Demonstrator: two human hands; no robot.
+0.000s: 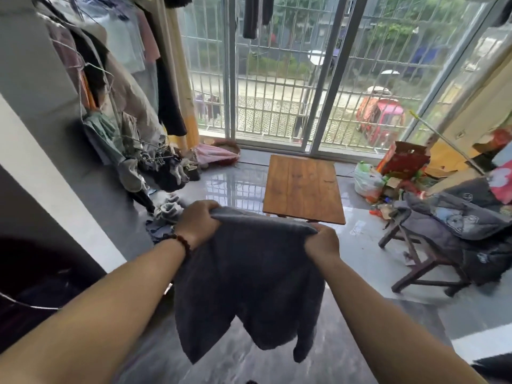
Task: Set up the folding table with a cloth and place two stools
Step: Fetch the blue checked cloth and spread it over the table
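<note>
A dark grey cloth [249,278] hangs in front of me, held by its top edge. My left hand [198,223], with a bead bracelet on the wrist, grips the left corner. My right hand [322,242] grips the right corner. Beyond the cloth stands the wooden folding table [303,187], unfolded on the shiny grey floor with a bare top, near the sliding glass doors. A dark wooden stool [418,261] stands to the right, partly covered by dark clothing.
Clothes on hangers [110,87] line the left wall, with a heap of garments [166,173] on the floor below. Bags and boxes [388,173] clutter the right side by the glass doors [277,79]. A pink basket [219,155] lies by the door.
</note>
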